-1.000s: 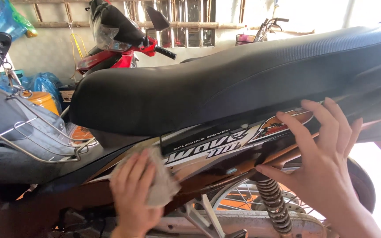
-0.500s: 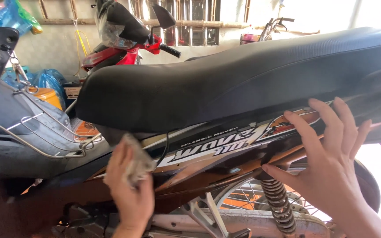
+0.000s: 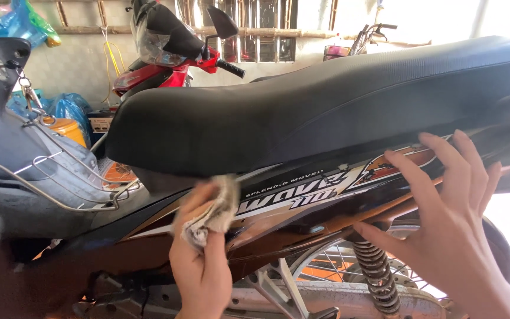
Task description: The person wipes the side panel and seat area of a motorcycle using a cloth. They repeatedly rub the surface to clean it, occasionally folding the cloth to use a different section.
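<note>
Pressing rag (image 3: 212,214) against motorbike panel (image 3: 302,201)

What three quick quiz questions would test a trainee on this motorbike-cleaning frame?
1. What does the left hand press against the side panel?
2. True or false: the right hand holds a sponge.
3. Which lies directly above the panel: A) wire basket, B) black seat, C) shock spring?

Key: 1. A crumpled cloth. 2. False; it rests open, fingers spread, on the panel. 3. B.
</note>
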